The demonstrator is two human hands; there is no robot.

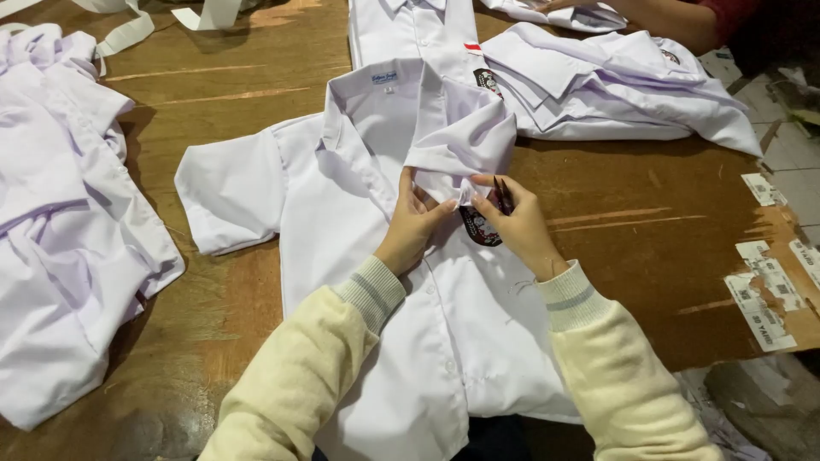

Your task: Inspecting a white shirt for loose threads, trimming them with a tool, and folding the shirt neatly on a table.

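- Left hand: fingers pinch the folded-back front panel of the shirt near its lower edge, holding the cloth taut.
- Right hand: grips small dark snips between thumb and fingers, blades pointing up at the fold edge; the fingertips also touch the cloth there.
- Shirt: white, short-sleeved, lying face up in the middle of the surface, collar away from the person, lower hem hanging over the near edge. The panel is turned over toward the collar, and a dark badge shows just below the hands, partly covered by them.
- Whether a loose thread sits between the blades cannot be told; the spot is too small.
- Risk: the blade tips lie very close to the cloth and to the left fingertips. In my judgement a slip, or cloth bunching into the blades, could nick the fabric or a finger.
- Risk: the badge stitching sits just beside the tips; a careless cut could open its seam.
- Surroundings: a pile of white garments lies at the left, well apart. More folded shirts lie beyond the collar, where another person's arm reaches in. Paper labels are stuck along the surface's right edge.
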